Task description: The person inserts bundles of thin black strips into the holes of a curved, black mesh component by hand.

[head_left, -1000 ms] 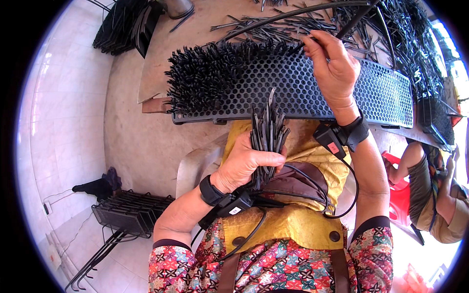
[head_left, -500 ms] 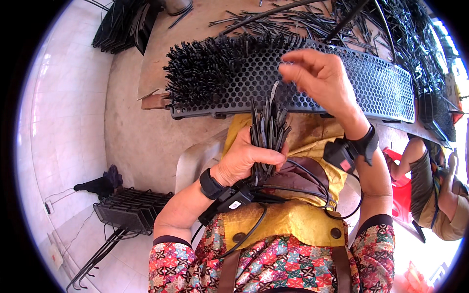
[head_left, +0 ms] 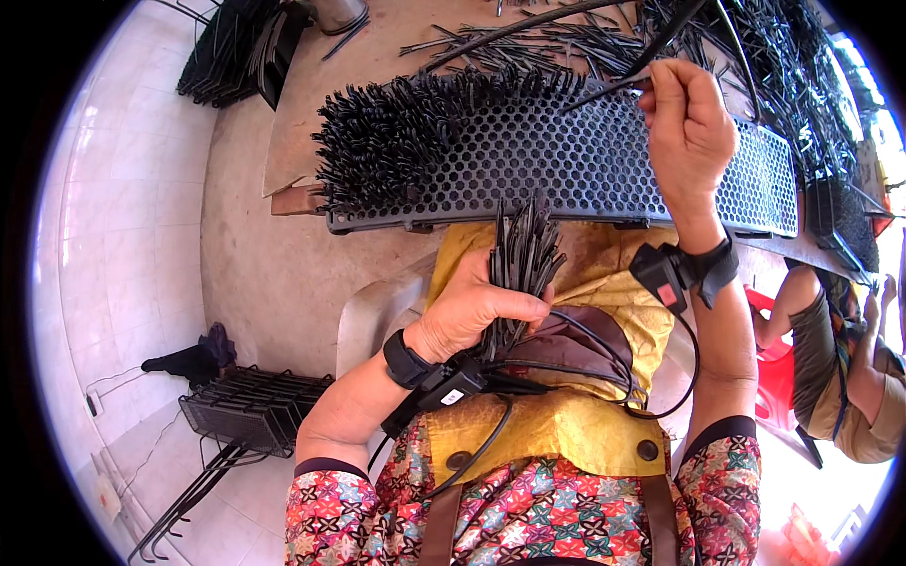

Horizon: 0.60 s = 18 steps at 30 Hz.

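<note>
My left hand [head_left: 472, 307] is closed around a bundle of thin black strips [head_left: 524, 250], whose ends fan upward above my thumb. Between the fingertips of my right hand [head_left: 694, 137] a single black strip [head_left: 602, 92] is pinched, and its free end points left and down over the holes. Beneath that hand lies a long black perforated tray [head_left: 585, 156] full of round holes. Dense upright black strips [head_left: 387, 132] fill its left part and run along the far edge, while bare holes show in the middle and right. What exactly the strips are cannot be made out.
Loose black strips [head_left: 557, 42] are scattered on the brown table behind the tray, heaped at the far right. A black rack [head_left: 255, 410] stands on the floor at left. Cables [head_left: 613, 363] cross my yellow apron. Another person [head_left: 849, 368] sits at right beside a red stool [head_left: 776, 387].
My right hand has moved up and right from above the bundle to over the tray's far side, and a single strip now shows in its fingers. My left hand has stayed put.
</note>
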### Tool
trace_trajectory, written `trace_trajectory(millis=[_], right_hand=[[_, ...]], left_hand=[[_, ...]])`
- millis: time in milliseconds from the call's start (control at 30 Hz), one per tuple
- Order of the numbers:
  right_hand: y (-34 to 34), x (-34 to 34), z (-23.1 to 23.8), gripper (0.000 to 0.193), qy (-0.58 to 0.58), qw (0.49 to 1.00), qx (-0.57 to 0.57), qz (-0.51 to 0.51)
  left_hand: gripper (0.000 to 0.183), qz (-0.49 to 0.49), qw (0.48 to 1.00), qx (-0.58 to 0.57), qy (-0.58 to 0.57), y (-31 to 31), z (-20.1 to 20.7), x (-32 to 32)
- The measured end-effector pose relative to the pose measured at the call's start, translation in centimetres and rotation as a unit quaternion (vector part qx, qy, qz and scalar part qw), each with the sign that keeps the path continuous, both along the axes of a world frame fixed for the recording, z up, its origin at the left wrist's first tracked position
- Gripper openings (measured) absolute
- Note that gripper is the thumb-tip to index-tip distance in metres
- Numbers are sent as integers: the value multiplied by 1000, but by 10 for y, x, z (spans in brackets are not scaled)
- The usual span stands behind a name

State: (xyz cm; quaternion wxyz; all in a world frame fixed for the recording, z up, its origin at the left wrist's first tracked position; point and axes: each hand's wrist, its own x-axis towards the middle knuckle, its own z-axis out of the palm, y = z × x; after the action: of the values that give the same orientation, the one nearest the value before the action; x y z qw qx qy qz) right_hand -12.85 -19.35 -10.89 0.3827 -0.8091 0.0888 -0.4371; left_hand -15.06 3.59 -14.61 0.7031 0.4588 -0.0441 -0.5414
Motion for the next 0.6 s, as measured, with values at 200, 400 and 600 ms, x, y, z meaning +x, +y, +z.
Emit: trace_trajectory(millis=[200, 400, 600], right_hand=[[-8, 18, -11, 7, -53, 970, -236, 0], [-7, 23, -10, 14, -89, 949, -302, 33], [-10, 32, -19, 25, -37, 923, -356, 143]], left_hand=[[34, 4, 1000, -3, 8, -1, -1, 1], [37, 4, 1000, 8, 10, -1, 2, 2], [25, 3, 1000, -5, 19, 0, -2, 3]])
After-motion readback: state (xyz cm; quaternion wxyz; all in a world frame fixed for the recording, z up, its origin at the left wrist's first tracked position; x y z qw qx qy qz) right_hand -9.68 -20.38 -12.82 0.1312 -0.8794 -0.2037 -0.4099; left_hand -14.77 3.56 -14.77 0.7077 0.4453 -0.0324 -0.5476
